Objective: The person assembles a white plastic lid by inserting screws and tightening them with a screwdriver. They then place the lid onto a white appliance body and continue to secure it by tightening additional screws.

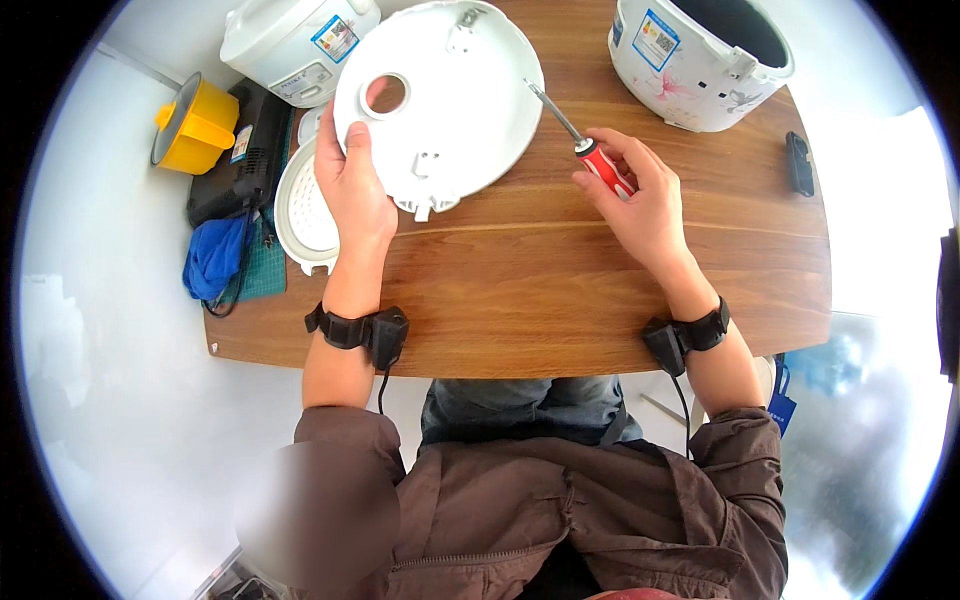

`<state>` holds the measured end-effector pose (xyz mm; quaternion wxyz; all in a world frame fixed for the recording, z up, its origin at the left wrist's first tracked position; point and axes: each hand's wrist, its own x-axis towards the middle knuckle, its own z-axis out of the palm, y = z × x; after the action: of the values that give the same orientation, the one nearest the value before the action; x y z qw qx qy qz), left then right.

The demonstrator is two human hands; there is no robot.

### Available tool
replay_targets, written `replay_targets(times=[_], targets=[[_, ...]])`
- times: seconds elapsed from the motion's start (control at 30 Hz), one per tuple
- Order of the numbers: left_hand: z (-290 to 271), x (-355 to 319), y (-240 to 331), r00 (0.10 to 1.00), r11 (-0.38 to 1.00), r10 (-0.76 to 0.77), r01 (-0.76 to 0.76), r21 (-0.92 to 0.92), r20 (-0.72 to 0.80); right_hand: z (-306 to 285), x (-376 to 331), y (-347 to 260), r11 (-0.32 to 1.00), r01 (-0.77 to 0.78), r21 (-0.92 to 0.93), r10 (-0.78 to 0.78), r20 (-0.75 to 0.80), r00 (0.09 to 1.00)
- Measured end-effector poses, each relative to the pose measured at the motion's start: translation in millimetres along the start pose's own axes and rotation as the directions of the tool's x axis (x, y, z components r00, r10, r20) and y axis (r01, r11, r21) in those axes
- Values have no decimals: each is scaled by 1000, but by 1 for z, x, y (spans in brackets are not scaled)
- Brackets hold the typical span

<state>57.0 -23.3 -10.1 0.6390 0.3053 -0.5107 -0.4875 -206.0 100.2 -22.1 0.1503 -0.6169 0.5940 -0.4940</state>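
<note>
One red screwdriver [583, 143], handle [605, 169] gripped in right hand [645, 195]; long axis slants, tip [529, 84] toward 10–11 o'clock. Left hand [358, 195] clasps round white lid [470, 120] at its 8 o'clock rim; tab [422, 211] points to 6. Screwdriver tip overlaps lid's 3 o'clock edge, contact unclear. Both above bench [520, 300].

One head-worn fisheye looks steeply down from close above the lap [520, 405] and wooden tabletop [540, 290].

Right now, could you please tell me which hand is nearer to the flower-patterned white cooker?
Right. The right hand, holding a red screwdriver, is below and slightly left of the cooker in the picture; the left hand, holding a round white cover, is much farther left.
</note>
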Motion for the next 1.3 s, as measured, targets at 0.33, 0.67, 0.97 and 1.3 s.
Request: replay_targets(times=[0.33,0.67,0.97,1.3], targets=[[4,-6,5,850,673,456,-523,524,264,-1,-3,-11,997,36,62,-41,67,997],[13,-17,8,788,568,497,-611,551,363,-7,-2,-10,999,8,-32,-8,-4,1000],[16,-21,10,745,542,504,-667,512,437,-6,-2,-10,998,31,-58,-32,-20,999],[15,-23,11,737,546,501,-676,495,454,-5,-2,-9,995,39,-90,-41,-29,999]])
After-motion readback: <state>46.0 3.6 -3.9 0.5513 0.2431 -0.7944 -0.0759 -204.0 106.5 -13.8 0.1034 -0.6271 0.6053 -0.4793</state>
